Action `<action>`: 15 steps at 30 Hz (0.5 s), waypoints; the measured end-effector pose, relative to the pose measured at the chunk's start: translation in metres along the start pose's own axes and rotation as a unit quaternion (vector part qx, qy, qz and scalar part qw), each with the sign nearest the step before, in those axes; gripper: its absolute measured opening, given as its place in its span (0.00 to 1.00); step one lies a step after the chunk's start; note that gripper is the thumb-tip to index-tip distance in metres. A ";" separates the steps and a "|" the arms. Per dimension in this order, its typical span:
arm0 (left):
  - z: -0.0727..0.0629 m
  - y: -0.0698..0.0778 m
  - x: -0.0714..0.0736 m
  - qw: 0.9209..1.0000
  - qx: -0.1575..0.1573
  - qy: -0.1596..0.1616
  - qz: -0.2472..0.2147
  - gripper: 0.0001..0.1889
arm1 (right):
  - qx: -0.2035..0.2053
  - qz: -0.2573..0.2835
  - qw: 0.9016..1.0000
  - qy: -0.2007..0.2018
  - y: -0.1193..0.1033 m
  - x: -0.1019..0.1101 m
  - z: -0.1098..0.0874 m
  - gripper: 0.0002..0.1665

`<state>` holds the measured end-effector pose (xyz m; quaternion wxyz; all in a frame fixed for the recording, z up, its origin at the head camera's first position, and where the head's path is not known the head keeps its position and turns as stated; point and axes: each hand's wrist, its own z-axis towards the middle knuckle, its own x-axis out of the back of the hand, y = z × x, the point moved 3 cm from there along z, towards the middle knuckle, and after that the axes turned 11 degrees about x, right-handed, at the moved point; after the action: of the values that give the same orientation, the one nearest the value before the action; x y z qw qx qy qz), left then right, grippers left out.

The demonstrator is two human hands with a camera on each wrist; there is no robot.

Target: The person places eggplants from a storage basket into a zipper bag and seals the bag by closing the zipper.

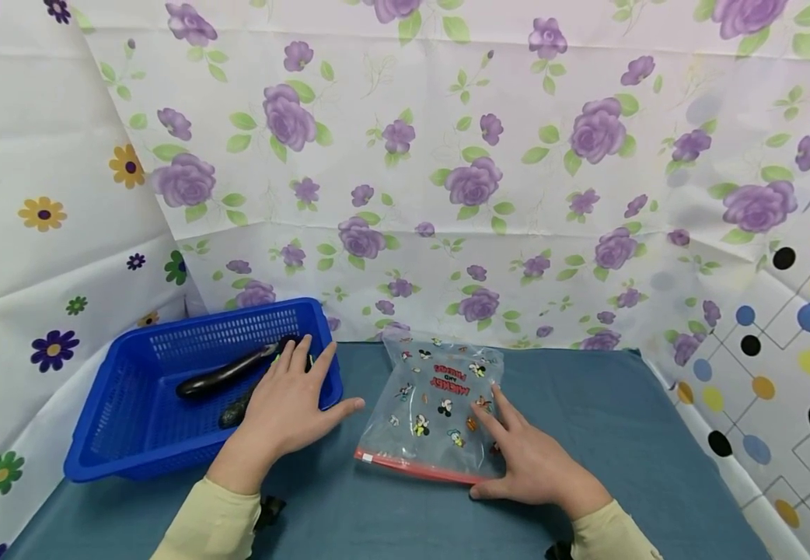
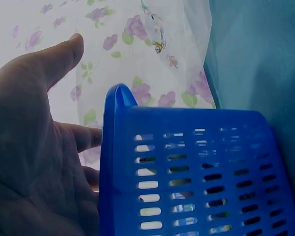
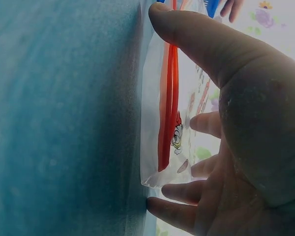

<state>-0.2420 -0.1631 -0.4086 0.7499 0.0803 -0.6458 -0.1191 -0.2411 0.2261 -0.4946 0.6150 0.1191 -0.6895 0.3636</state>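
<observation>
My left hand [image 1: 286,416] reaches over the right side of a blue plastic basket [image 1: 142,465], its fingers spread and nearly straight. In the left wrist view the thumb stands away from the basket wall [image 2: 187,120], while other fingertips pass behind its rim. Inside lie a glossy dark eggplant [image 1: 223,377] and a dark green, rough-skinned vegetable [image 1: 232,412], partly hidden by the hand. My right hand [image 1: 541,467] lies at the right edge of a clear zip bag [image 1: 405,381] with cartoon prints, fingers extended over it and thumb beside its red zip strip [image 1: 426,468].
A blue-grey cloth [image 1: 608,435] covers the table under basket and bag. Flowered sheeting [image 1: 405,194] hangs right behind the table, with another patterned sheet [image 1: 27,233] along the left and a dotted one [image 1: 783,373] along the right.
</observation>
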 end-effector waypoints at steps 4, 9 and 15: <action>0.001 -0.006 0.002 1.000 0.007 -0.001 -0.002 0.57 | 0.000 -0.004 1.000 -0.002 -0.001 0.000 0.001 0.75; 0.003 -0.013 0.004 1.000 0.017 0.002 -0.003 0.57 | 0.001 -0.003 1.000 -0.004 -0.001 -0.001 0.002 0.75; 0.006 -0.021 0.007 1.000 0.020 -0.002 -0.007 0.57 | 0.008 0.004 1.000 0.002 0.000 -0.002 0.000 0.74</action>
<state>-0.2490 -0.1849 -0.4064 0.7463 0.0996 -0.6488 -0.1109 -0.2406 0.2255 -0.4967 0.6137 0.1207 -0.6861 0.3715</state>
